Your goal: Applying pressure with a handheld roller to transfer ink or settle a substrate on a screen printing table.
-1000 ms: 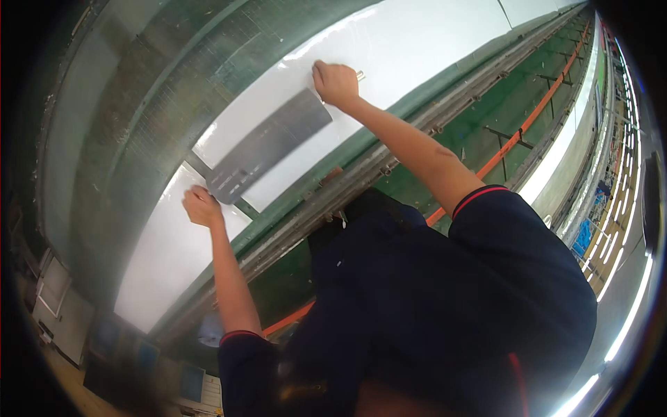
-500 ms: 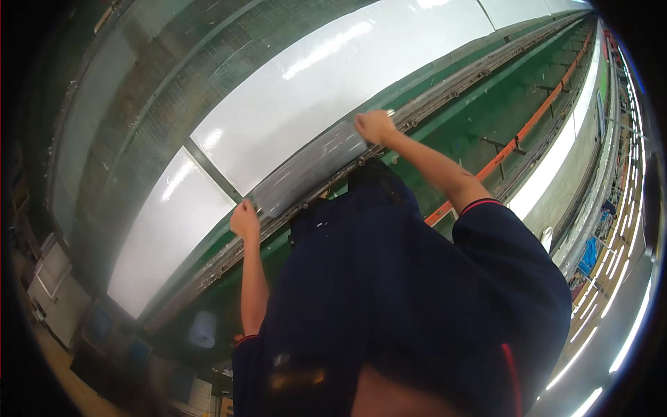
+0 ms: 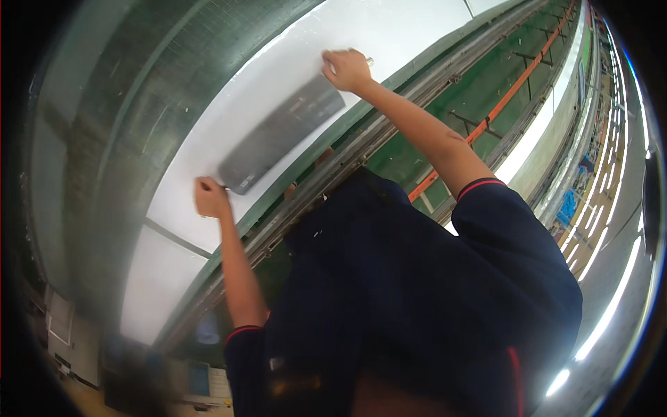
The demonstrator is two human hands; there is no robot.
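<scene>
A grey rectangular panel (image 3: pixel 281 135) spans between my two hands, over a glossy white sheet (image 3: pixel 201 142) on the long green table. Motion blurs it, so its exact kind is unclear. My left hand (image 3: pixel 210 197) is closed at its near-left end, where a small dark part shows beside the fingers. Curled round the far-right end is my right hand (image 3: pixel 347 70), with a pale handle tip (image 3: pixel 369 61) sticking out past it. Whether the panel touches the sheet or hovers just above it, I cannot tell.
A metal rail (image 3: pixel 375 135) with small fittings runs along the table's near edge, just in front of my body. To the right, an orange bar (image 3: pixel 497 108) stretches alongside. A second white sheet (image 3: pixel 163 281) lies at the left.
Both hands have carried the grey panel away from the rail, further onto the white sheet and up-left in view. The whole view has also shifted somewhat.
</scene>
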